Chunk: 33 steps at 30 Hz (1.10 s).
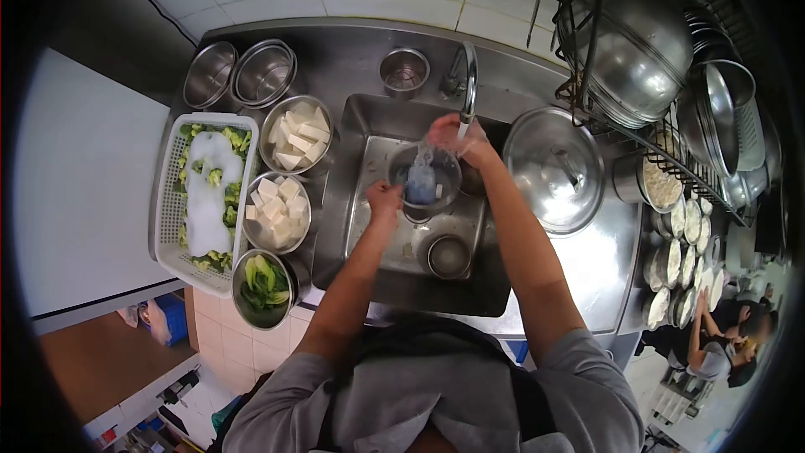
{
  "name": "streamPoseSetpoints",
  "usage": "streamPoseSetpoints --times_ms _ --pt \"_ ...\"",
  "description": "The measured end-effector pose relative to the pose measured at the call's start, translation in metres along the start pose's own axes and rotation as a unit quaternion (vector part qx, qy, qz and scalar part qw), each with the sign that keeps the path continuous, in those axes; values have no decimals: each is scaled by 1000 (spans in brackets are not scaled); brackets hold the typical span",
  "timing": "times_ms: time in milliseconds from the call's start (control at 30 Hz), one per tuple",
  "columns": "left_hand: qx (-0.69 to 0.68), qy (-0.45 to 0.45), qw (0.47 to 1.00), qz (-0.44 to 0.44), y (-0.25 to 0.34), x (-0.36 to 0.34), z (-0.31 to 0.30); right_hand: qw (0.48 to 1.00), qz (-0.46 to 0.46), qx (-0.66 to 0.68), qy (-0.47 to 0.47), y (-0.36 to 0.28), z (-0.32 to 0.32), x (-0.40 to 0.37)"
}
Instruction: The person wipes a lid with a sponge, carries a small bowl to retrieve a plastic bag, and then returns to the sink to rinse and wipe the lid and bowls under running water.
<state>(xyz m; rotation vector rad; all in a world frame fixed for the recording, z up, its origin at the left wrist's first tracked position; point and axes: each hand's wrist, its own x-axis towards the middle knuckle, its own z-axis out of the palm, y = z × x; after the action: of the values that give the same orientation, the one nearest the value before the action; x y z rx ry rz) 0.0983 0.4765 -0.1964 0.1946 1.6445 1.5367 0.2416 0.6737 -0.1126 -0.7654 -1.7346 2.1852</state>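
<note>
A bowl [454, 184] is in the sink [335, 226], between the left grip [385, 200], by its left side, and the right grip [470, 141], by its far side under the tap [470, 75]. Nearer to the body than both grips, a small dish [449, 257] lies in this sink. Left of the left grip, on the tabletop [579, 260], stand two pans of cubes [267, 130], then a broccoli basket [169, 201]. Right of the right grip lies a lid [554, 168], and beyond it is a rack [620, 130].
</note>
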Motion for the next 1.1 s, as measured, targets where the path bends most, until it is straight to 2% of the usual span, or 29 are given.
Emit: streamPoseSetpoints --times_ms 33,67,100,167,200,233,267,300,367,433,500,600,667,733,767,800,900,1000,1100 --pt "-34 18 998 -41 8 -1 0 994 26 -107 15 1 0 6" --pt "13 3 1000 15 11 3 1 975 51 -213 32 2 -1 11" --pt "59 -11 996 70 10 6 1 978 85 -191 -19 -19 5 1" --pt "142 -28 975 167 8 8 4 997 0 -10 71 -4 5 -4" --pt "123 -28 979 157 7 10 10 990 -46 79 112 3 4 -1" --pt "105 -27 983 148 6 12 15 979 -78 -166 92 17 4 3" --pt "88 -27 986 137 2 12 19 909 -103 -399 69 34 9 3" --pt "88 -45 983 152 8 7 24 784 -122 -607 43 46 16 0" --pt "88 -84 975 184 29 -8 36 746 -25 -660 85 45 50 -23" --pt "82 -72 985 134 37 -13 47 738 34 -667 97 57 54 -23" --pt "77 -64 990 103 36 -18 47 767 57 -635 73 107 36 -12" --pt "68 -62 993 79 32 -14 44 783 40 -590 193 151 17 4" --pt "48 -51 997 40 30 -15 40 786 -38 -605 122 129 5 5" --pt "48 -46 997 33 22 -12 37 865 51 -486 116 84 12 -5" --pt "48 -46 997 32 19 -8 36 911 174 -344 145 44 27 -8" --pt "51 -40 997 33 17 -5 37 923 289 -189 168 24 34 -9" --pt "56 -29 997 34 8 -2 36 970 181 55 151 57 20 -4" --pt "36 -35 998 30 7 -5 36 971 122 38 204 55 24 -11" --pt "17 -55 998 16 16 -11 39 957 82 -77 268 90 17 7"
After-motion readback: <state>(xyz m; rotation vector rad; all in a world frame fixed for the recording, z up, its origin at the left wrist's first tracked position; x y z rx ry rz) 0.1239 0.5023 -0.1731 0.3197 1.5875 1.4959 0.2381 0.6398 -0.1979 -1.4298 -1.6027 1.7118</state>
